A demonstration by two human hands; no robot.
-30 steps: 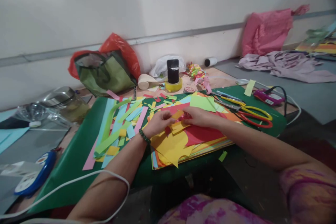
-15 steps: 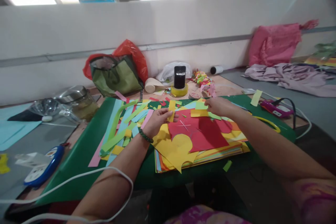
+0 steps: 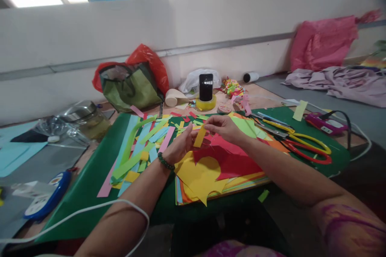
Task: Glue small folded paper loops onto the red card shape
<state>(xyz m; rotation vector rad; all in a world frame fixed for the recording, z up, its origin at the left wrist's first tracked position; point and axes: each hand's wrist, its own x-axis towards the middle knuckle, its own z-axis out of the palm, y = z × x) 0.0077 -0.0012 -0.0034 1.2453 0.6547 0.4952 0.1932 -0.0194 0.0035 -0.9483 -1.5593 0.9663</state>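
A narrow yellow paper strip (image 3: 199, 136) hangs between my two hands, above a stack of coloured paper sheets (image 3: 221, 168) with red and yellow pieces on top. My left hand (image 3: 180, 145), a green bead bracelet at its wrist, pinches the strip's lower part. My right hand (image 3: 223, 127) pinches its upper end with the fingertips. Both hands hover just over the green mat (image 3: 90, 184).
Loose paper strips (image 3: 141, 140) in green, blue and pink lie left of the stack. Yellow and red scissors (image 3: 301, 140) lie to the right, near a pink device (image 3: 321, 123). A phone (image 3: 206, 87) stands in a yellow tape roll. Bags (image 3: 129, 82), a jar (image 3: 86, 118) and a white cable (image 3: 90, 209) sit around.
My right hand came back from the far sheets toward the left hand and took the top of the yellow strip. The strip is now lifted between both hands.
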